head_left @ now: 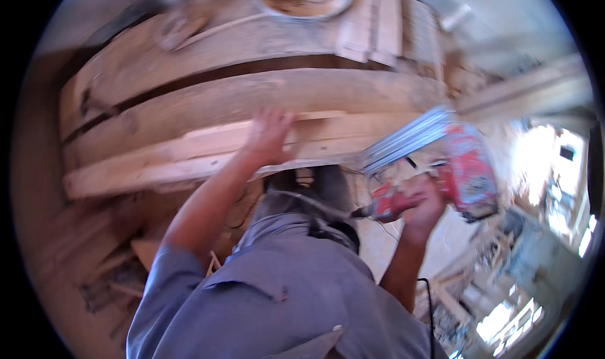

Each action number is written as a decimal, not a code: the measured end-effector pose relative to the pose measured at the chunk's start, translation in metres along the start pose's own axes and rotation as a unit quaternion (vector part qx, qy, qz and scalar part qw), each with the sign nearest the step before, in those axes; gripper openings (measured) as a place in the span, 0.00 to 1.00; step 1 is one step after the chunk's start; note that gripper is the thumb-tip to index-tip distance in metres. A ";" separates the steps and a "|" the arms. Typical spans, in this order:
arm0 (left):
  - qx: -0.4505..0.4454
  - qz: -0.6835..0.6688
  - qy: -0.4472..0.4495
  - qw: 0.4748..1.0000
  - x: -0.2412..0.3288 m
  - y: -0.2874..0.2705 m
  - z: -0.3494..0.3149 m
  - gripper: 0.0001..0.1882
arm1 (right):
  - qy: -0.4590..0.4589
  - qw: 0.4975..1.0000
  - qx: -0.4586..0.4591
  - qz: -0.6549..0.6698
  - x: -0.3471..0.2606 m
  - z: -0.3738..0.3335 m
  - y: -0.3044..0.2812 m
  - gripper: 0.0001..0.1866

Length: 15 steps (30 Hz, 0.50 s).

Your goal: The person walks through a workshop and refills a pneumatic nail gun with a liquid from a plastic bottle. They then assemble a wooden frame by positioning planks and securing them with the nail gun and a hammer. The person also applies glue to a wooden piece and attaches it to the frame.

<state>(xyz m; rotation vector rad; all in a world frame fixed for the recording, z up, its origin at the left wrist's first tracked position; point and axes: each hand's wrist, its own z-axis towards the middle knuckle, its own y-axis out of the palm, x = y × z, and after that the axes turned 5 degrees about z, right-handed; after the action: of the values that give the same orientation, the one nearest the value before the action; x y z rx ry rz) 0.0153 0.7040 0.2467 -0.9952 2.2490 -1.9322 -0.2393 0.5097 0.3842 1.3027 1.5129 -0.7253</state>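
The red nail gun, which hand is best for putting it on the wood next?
Probably the right hand: it is holding the red nail gun, just beside the bench. The left hand rests on the pale wood, so it seems better placed for steadying.

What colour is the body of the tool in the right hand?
The tool's body is mostly red; the head view shows it.
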 end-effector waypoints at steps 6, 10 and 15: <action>-0.016 0.007 -0.043 0.999 0.006 0.007 0.000 0.51 | -0.044 0.964 -0.193 0.176 -0.051 0.041 0.042 0.09; -0.008 0.010 -0.078 0.997 0.013 0.012 0.006 0.47 | -0.071 0.950 -0.271 0.139 -0.053 0.064 0.028 0.03; 0.218 0.066 -0.170 0.959 0.057 0.026 -0.014 0.39 | -0.089 0.946 -0.298 0.094 -0.071 0.059 0.025 0.20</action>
<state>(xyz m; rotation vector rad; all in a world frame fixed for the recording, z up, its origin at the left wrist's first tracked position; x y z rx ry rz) -0.0472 0.6904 0.2482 -0.9872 1.5728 -1.9021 -0.2022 0.4360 0.4331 0.8743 1.2987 -0.2193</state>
